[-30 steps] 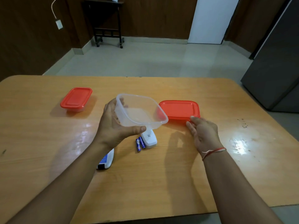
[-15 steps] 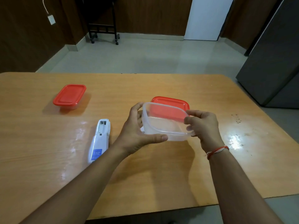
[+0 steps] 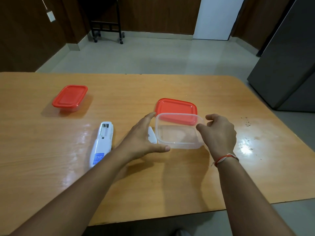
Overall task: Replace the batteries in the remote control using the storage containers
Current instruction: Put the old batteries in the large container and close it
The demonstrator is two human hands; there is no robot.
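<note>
On the table now, the tub [image 3: 177, 132] got set down over the batteries, I think, both hands [image 3: 144, 135] [image 3: 218, 133] loosening off it, lid [image 3: 175, 108] next.

Two bare forearms and hands, one wrist thread.
Both arms enter from the bottom edge, sleeveless as far as visible, no sleeve edge in view. Left hand [image 3: 144, 140]: no ring, watch or band seen; thumbnail short and plain. Right hand [image 3: 219, 135]: no rings visible. Right wrist carries a thin thread band [image 3: 225, 158], red strand with a white strand alongside, wrapped once round the wrist, a short loose end sticking out on its left side. No gloves, no markings.
</note>
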